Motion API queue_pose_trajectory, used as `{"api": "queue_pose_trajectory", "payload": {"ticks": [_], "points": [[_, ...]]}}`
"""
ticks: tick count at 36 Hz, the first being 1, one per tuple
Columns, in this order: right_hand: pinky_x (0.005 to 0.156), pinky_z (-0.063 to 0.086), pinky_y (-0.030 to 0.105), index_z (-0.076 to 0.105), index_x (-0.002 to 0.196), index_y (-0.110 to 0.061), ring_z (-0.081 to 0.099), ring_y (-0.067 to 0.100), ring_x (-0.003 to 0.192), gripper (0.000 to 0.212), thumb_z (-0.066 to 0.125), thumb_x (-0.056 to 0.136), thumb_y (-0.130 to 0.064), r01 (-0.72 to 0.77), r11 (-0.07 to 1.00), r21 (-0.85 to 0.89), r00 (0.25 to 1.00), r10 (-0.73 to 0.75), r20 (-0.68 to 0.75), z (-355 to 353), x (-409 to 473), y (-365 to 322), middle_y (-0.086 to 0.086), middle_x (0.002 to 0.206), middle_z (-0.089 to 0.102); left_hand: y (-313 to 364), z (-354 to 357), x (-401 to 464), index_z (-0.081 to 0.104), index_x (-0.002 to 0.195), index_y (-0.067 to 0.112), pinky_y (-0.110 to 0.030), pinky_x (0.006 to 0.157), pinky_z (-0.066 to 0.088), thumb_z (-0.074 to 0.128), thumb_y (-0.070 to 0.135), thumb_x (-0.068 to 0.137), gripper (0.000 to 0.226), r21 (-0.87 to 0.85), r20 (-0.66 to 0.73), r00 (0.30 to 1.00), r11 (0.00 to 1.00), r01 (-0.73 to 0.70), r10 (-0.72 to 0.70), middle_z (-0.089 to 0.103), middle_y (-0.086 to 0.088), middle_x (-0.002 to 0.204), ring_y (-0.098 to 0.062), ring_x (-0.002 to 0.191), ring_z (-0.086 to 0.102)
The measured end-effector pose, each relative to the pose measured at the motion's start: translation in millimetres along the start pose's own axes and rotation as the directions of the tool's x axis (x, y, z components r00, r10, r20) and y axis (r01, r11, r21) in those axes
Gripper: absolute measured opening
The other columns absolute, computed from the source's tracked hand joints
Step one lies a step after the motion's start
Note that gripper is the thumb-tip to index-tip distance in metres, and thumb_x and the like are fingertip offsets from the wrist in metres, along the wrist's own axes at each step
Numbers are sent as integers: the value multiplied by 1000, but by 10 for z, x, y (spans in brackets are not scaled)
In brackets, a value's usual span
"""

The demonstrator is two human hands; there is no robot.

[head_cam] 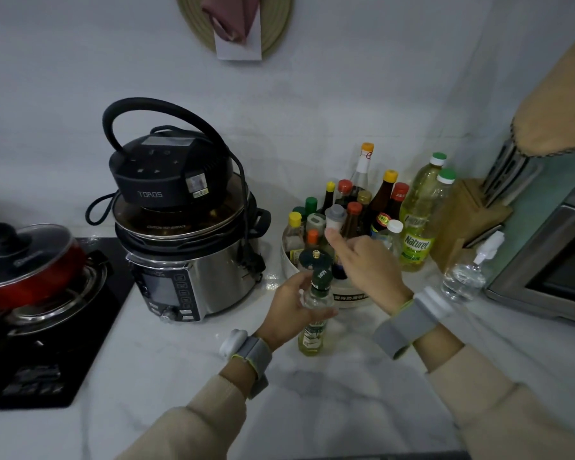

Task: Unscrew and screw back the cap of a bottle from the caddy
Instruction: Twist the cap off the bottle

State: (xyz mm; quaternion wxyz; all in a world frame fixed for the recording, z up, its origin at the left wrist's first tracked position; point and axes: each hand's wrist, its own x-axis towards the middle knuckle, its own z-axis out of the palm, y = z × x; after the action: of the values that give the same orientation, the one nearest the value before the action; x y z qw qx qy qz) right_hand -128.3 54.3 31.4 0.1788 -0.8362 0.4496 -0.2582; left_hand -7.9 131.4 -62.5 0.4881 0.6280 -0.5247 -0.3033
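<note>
Head view: two hands (292, 307) (369, 270), one held bottle (316, 310).

Stove (47, 343) at left edge of frame, pot (27, 260) on it. Pressure cooker (193, 260) just right of stove, on tabletop (180, 376). Caddy (346, 298) centre frame, crowded with bottles; two oil bottles (419, 220) beside its right. Knife block (468, 220) further right, oven (551, 260) at right edge. Held bottle (314, 313) stands before caddy, left hand (292, 307) around it; right hand (365, 270) over caddy.
</note>
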Motion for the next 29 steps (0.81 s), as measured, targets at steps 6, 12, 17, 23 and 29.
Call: {"api": "queue_pose_trajectory", "payload": {"ticks": [6, 12, 17, 23, 29], "points": [[56, 37, 32, 46, 129, -33, 46, 25, 65, 44, 21, 97, -49, 150, 935, -320, 983, -107, 148, 155, -10, -141, 2, 62, 37, -52, 141, 100, 63, 99, 27, -43, 85, 56, 82, 30, 63, 41, -44, -45, 999, 999, 7, -9, 72, -2, 100, -16, 92, 67], [47, 26, 27, 51, 60, -13, 46, 22, 55, 62, 30, 89, -63, 99, 865, -492, 995, -91, 41, 351, -34, -183, -3, 50, 33, -119, 243, 113, 63, 89, 17, -18, 65, 52, 77, 31, 54, 40, -161, -59, 994, 984, 79, -89, 68, 5, 81, 1, 76, 65], [55, 23, 25, 67, 63, -8, 60, 27, 58, 33, 66, 71, -41, -181, 813, -553, 981, 109, -162, 488, -45, -320, 7, 60, 63, -101, 294, 135, 61, 96, 19, -11, 68, 48, 66, 48, 47, 57, -205, -72, 989, 973, 110, -127, 65, 25, 77, 19, 74, 58], [52, 4, 18, 48, 29, -15, 40, 19, 27, 17, 45, 43, -24, -341, 866, -365, 928, 248, -277, 631, 38, -382, 2, 30, 42, -91, 298, 147, 55, 111, -10, 2, 68, 41, 61, 49, 49, 86, -234, -103, 994, 972, 20, -46, 61, -2, 93, 24, 73, 55], [43, 13, 12, 53, 34, -16, 49, 19, 32, 13, 55, 41, -26, -286, 846, -449, 957, 227, -181, 632, -4, -247, 0, 34, 49, -126, 295, 154, 54, 114, -11, -20, 85, 47, 64, 68, 45, 105, -209, -72, 996, 977, 34, -50, 65, -22, 110, -12, 94, 59]]}}
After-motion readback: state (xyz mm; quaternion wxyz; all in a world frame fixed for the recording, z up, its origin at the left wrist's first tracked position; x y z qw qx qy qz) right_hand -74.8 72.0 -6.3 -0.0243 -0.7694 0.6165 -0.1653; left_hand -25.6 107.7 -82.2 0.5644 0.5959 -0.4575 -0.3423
